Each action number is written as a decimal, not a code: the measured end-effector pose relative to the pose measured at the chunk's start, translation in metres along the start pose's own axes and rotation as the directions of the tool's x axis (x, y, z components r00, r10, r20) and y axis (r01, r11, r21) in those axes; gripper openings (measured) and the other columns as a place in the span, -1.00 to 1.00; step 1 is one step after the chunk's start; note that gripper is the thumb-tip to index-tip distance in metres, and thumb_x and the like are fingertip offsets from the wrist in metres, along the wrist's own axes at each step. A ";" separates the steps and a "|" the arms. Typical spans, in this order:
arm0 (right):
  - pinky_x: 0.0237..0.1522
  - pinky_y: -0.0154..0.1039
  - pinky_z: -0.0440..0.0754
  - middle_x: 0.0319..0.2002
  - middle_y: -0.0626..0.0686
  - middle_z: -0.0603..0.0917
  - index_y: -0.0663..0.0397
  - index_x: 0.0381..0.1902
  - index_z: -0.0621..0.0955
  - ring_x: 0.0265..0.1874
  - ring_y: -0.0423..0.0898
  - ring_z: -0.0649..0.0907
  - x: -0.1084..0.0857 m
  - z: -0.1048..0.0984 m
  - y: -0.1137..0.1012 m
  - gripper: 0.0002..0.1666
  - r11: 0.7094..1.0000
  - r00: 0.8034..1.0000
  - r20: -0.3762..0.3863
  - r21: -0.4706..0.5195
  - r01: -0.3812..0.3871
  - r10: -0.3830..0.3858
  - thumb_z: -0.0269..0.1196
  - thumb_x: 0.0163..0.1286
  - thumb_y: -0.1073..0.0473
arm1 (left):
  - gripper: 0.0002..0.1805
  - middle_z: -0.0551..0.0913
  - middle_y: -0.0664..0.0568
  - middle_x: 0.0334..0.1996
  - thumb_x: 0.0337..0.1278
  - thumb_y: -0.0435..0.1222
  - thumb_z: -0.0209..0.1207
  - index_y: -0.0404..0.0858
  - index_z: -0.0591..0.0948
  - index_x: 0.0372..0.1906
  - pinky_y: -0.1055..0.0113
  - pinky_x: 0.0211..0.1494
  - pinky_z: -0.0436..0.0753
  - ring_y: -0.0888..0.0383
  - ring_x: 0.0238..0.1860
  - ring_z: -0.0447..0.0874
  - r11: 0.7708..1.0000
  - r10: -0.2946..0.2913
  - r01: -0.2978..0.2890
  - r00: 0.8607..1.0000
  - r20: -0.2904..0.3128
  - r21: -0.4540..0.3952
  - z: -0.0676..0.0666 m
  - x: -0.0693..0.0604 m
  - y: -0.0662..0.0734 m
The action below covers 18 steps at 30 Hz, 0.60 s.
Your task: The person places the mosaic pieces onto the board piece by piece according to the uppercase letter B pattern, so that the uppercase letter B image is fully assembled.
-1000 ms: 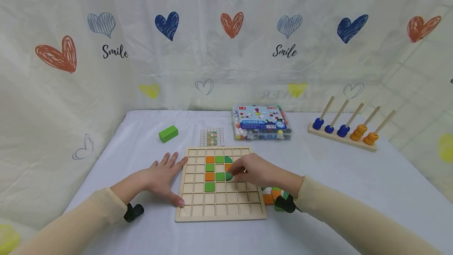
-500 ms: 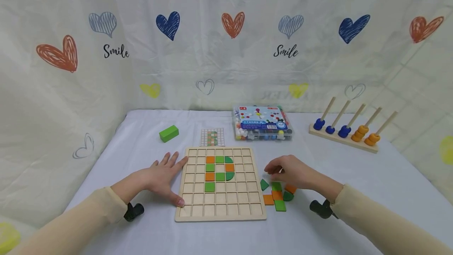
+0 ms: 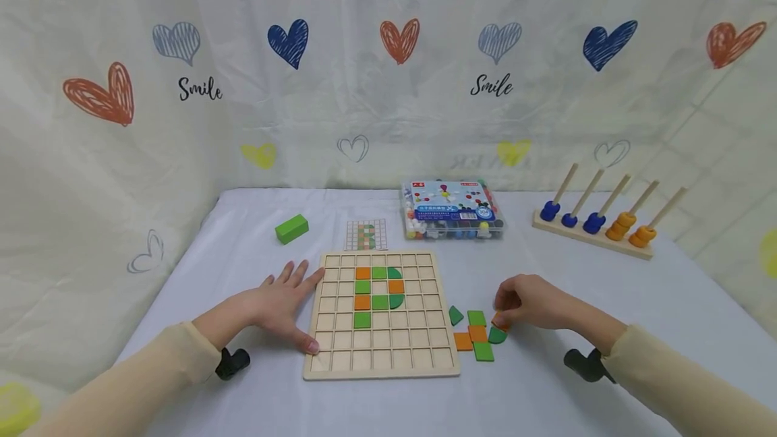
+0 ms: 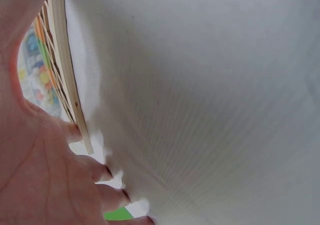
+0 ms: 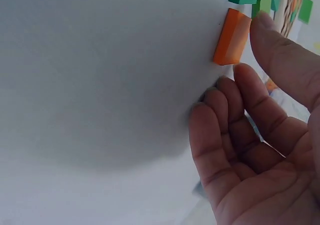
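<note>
A wooden grid board point(image 3: 382, 360) lies on the table, with several orange and green tiles set in its cells. My left hand point(image 3: 279, 309) rests at the board's left edge, fingers spread; its thumb lies on the rim. To the right of the board, my right hand point(image 3: 537, 301) is down at an orange tile point(image 5: 232, 37) on the cloth. Thumb and index finger are apart at that tile, the index tip close to one end; firm contact cannot be made out. Beside it are a dark green rounded tile point(image 3: 498, 335) and a light green square tile point(image 3: 483, 351).
A printed pattern card point(image 3: 366, 235) lies behind the board, with a green block point(image 3: 292, 228) to its left. A clear box of coloured balls point(image 3: 452, 210) stands at the back. A peg stand with blue and orange beads point(image 3: 591, 235) is at the back right.
My right hand has left the board and moved right to the loose tiles, uncovering a dark green rounded tile and an orange tile in the grid. My left hand stays at the board.
</note>
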State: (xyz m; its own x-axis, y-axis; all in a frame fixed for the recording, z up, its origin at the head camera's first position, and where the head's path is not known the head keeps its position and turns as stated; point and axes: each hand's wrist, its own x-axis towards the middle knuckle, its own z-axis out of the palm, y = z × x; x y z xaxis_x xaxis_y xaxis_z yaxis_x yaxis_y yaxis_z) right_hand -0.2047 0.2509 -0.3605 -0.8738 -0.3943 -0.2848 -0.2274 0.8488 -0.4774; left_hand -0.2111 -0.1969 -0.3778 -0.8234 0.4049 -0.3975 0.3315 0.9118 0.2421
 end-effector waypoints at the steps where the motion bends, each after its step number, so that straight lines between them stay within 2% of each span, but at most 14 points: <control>1: -0.31 -0.34 0.57 -0.43 -0.08 0.63 0.07 -0.29 0.68 -0.39 -0.15 0.53 0.000 0.000 0.001 -0.78 1.000 1.000 -0.001 -0.003 -0.004 0.004 0.51 0.23 0.14 | 0.52 -0.17 -0.38 0.64 -0.33 0.41 0.47 -0.21 -0.07 0.66 -0.53 0.48 0.00 -0.46 0.62 -0.31 1.000 -0.002 0.002 1.000 0.000 0.002 0.000 0.000 0.000; 8: -0.31 -0.35 0.59 -0.44 -0.09 0.63 0.06 -0.32 0.67 -0.40 -0.16 0.53 -0.001 0.002 0.001 -0.84 1.000 1.000 -0.002 -0.026 -0.010 0.010 0.48 0.26 0.18 | 0.52 -0.16 -0.37 0.64 -0.33 0.40 0.47 -0.21 -0.06 0.66 -0.52 0.48 0.00 -0.45 0.63 -0.30 1.000 -0.011 0.011 1.000 0.003 0.001 -0.002 0.000 0.001; 18: -0.31 -0.34 0.57 -0.43 -0.06 0.61 0.08 -0.28 0.68 -0.38 -0.14 0.52 0.000 0.003 0.000 -0.77 0.999 1.000 -0.012 -0.030 -0.027 0.026 0.52 0.21 0.16 | 0.52 -0.15 -0.38 0.64 -0.34 0.41 0.47 -0.21 -0.05 0.66 -0.53 0.48 0.01 -0.45 0.63 -0.29 1.000 -0.013 0.013 1.000 0.004 0.007 -0.001 0.001 0.001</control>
State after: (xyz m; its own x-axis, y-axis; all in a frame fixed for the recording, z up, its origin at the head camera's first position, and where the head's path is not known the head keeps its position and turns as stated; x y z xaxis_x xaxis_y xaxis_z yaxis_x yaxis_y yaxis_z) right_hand -0.2033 0.2500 -0.3632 -0.8844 -0.3676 -0.2875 -0.2170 0.8693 -0.4441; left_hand -0.2118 -0.1953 -0.3771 -0.8256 0.3934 -0.4045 0.3242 0.9175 0.2305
